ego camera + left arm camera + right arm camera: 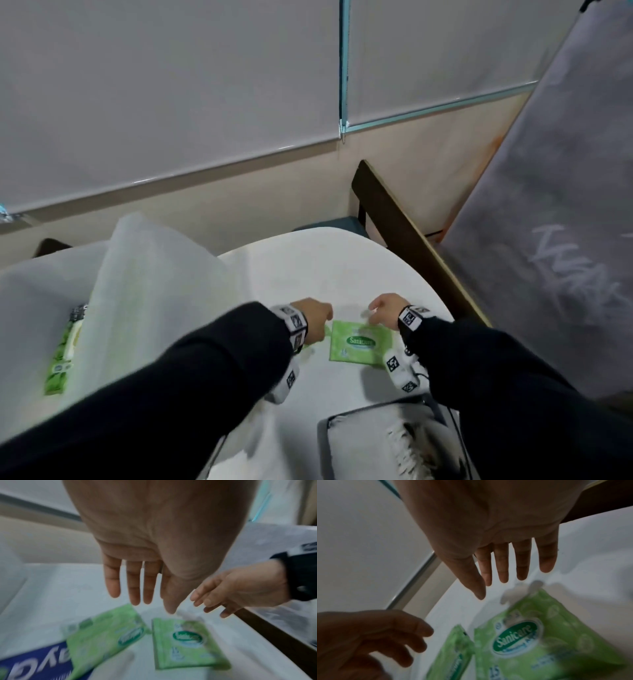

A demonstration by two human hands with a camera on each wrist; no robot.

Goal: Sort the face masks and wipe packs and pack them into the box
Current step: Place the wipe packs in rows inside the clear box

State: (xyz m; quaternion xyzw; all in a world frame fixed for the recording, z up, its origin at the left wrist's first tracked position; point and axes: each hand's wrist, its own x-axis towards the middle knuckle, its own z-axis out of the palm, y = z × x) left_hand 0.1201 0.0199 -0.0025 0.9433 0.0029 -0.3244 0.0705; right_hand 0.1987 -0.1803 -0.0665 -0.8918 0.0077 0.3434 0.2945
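Two green wipe packs lie on the white round table (308,260). The right pack (356,341) (187,642) (539,642) lies in plain sight, label up. In the head view my left hand hides most of the left pack (106,635) (453,655). My left hand (315,320) (137,588) hovers above them with straight fingers and holds nothing. My right hand (385,308) (505,568) hovers over the right pack's far edge, fingers spread and empty. A blue printed pack (34,660) lies under the left wipe pack's corner.
At the far left, more green packs (63,353) lie beside a white foam sheet (147,291). A grey fringed cushion (383,442) sits at the near table edge. A dark wooden frame (404,240) and a grey cloth (548,240) stand to the right.
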